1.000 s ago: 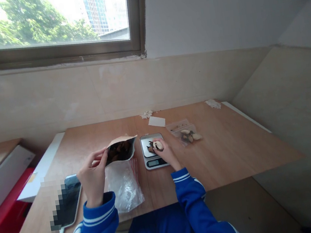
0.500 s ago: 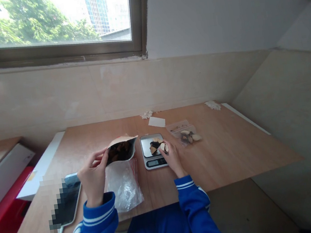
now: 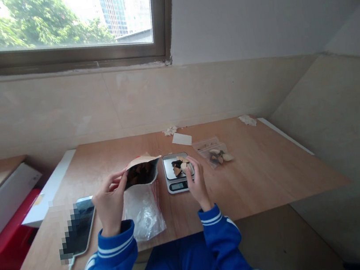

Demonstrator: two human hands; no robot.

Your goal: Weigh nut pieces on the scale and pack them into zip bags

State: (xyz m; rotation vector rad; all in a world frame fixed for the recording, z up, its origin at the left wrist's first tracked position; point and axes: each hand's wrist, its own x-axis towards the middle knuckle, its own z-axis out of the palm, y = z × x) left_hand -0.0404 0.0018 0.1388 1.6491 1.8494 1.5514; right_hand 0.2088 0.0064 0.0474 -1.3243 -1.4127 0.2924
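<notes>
My left hand (image 3: 111, 203) pinches the near left edge of an open pouch (image 3: 143, 172) with dark brown pieces inside. A small kitchen scale (image 3: 171, 185) stands right of the pouch, its metal plate bearing several dark and pale dried slices (image 3: 178, 166). Over the scale's right edge is my right hand (image 3: 198, 181), thumb and fingers apart beside the slices, with nothing held between them. Below the pouch lies a clear plastic bag (image 3: 145, 213). Another clear zip bag (image 3: 218, 155) with dark and pale slices rests to the right of the scale.
A phone (image 3: 79, 231) with a white cable lies at the table's left. Behind the scale are a white card (image 3: 182, 139) and a small pale heap (image 3: 170, 131); another pale heap (image 3: 247, 120) is at the back right. The wooden table's (image 3: 273, 175) front edge runs above my lap.
My right hand has opened and drawn slightly back from the slices, leaving a pale one on the plate. My left hand still holds the pouch. The view has shifted slightly.
</notes>
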